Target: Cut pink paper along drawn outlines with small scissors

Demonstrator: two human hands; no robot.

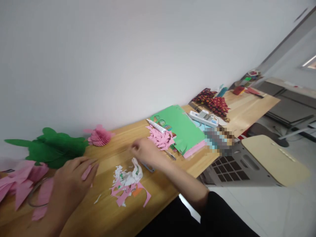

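A small pink paper piece (86, 172) is pinched in my left hand (74, 181), over the left part of the wooden table (103, 194). My right hand (144, 151) is above the table with its fingers curled; it is blurred, and I cannot make out anything in it. Below and between the hands lies a pile of white, pink and orange paper scraps (128, 181). Pink paper cuttings (161, 138) lie just beyond my right hand, with a white tube (156, 125) on them. A pen (170, 154) rests close by.
Green paper leaves (56, 146) and a pink pleated paper flower (100, 136) lie along the wall. Pink paper (22, 181) is at far left. Green sheets (179, 128), a power strip (203, 118) and patterned cloth (212, 102) are to the right. A beige-topped stool (274, 161) stands beside the table.
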